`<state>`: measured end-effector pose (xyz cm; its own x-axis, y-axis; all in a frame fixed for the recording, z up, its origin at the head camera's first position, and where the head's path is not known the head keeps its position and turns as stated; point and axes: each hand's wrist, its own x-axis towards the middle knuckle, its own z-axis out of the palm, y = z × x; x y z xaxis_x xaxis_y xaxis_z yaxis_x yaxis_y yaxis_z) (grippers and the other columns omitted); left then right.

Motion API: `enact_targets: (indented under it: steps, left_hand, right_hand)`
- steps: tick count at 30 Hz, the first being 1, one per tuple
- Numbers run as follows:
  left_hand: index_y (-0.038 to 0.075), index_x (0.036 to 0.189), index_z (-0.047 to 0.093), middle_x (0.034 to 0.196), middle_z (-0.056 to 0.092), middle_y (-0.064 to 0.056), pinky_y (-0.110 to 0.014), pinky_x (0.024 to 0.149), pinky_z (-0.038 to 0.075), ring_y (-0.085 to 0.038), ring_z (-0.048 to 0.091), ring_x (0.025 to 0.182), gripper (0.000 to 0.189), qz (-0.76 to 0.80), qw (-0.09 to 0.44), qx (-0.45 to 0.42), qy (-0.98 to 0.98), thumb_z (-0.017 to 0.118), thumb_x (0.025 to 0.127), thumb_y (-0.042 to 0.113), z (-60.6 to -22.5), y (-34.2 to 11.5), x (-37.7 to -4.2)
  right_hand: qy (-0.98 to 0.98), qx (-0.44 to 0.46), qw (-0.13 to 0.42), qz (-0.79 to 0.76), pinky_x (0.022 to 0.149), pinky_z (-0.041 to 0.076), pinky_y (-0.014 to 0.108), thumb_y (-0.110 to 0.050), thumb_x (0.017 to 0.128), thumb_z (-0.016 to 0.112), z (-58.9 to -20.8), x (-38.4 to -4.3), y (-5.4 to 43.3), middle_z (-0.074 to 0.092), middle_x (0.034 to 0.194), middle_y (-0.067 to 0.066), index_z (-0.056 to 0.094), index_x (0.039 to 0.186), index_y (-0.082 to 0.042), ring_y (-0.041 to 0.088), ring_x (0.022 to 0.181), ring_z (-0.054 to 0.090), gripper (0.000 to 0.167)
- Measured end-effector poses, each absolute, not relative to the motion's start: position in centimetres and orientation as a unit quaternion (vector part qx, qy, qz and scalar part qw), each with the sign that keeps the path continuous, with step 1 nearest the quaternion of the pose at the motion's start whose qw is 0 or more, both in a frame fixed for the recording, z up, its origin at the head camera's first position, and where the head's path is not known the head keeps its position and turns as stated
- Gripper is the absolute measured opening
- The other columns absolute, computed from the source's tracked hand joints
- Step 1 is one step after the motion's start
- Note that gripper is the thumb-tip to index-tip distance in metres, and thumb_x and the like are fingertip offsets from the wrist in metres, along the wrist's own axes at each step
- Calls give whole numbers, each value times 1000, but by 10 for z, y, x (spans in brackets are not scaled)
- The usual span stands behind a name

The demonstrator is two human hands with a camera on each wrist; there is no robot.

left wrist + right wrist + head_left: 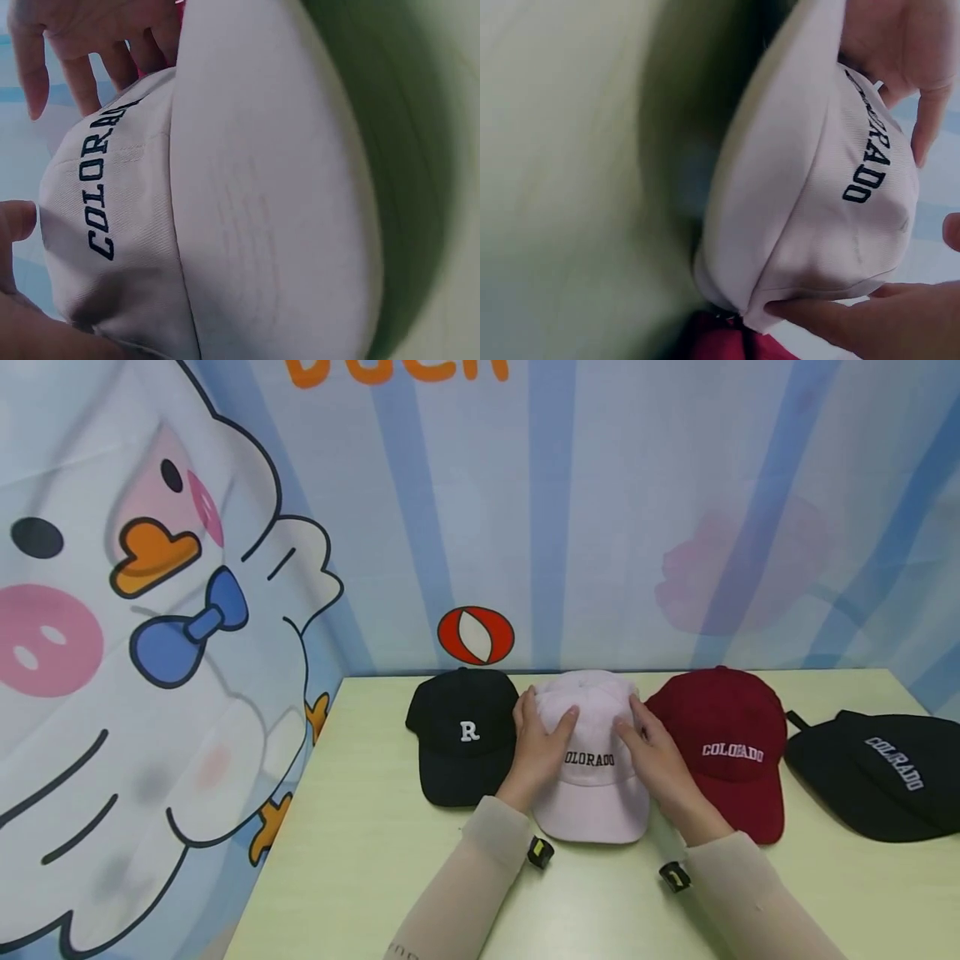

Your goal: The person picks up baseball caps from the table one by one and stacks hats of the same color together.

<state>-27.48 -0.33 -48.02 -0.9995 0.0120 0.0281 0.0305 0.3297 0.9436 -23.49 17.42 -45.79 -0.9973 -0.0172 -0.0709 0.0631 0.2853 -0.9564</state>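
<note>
A pale pink cap [592, 814] with dark COLORADO lettering stands in the middle of the row, its brim toward me. My left hand [538, 752] touches the left side of its crown, thumb extended over the front. On the opposite side my right hand [663, 768] touches the crown with fairly straight fingers. In the right wrist view, a right-hand finger [817, 319] lies along the cap's lower side, and the thumb is apart from the fabric. Left of the pink cap sits a black cap [465, 777] marked R; a dark red cap [738, 714] sits to its right.
Another black cap [862, 785], lying askew with COLORADO lettering, is at the table's right. All the caps lie on a pale yellow-green table [360, 860]. A blue cartoon-printed backdrop [480, 510] hangs behind the table and along its left side.
</note>
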Motion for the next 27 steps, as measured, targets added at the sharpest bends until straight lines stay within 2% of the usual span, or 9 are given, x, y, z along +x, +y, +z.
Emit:
enact_targets:
  steps: [5, 12, 20, 27]
  left_hand:
    - [11, 167, 13, 173, 11, -10, -53, 127, 25, -34, 29, 155, 86, -586, 8, -18, -810, 59, 103, 46, -483, -6, -277]
    - [14, 167, 15, 174, 11, -8, -52, 129, 22, -32, 23, 158, 86, -598, 1, -20, -802, 61, 102, 47, -485, -9, -278]
    - [19, 167, 16, 175, 10, -2, -53, 128, 23, -30, 24, 158, 85, -597, 1, -22, -802, 62, 101, 45, -479, -8, -273]
    - [19, 167, 18, 175, 10, -3, -55, 127, 24, -30, 19, 160, 83, -587, 43, -59, -806, 64, 101, 39, -465, -1, -264]
  right_hand:
    - [788, 22, 51, -613, 130, 9, 52, -45, 110, 44, -463, -238, 175, 1, 175, 7, 7, 168, -21, 30, 162, 3, 73]
    - [770, 27, 51, -635, 131, 9, 50, -35, 110, 48, -465, -237, 179, 4, 175, 9, 15, 168, -18, 30, 162, 5, 68]
    - [767, 19, 48, -639, 130, 15, 48, -29, 109, 52, -460, -231, 187, 12, 174, 13, 18, 167, -17, 27, 161, 10, 68]
    - [790, 2, 44, -612, 126, 23, 56, -22, 109, 53, -448, -220, 199, 21, 171, 21, 19, 167, -14, 38, 159, 18, 67]
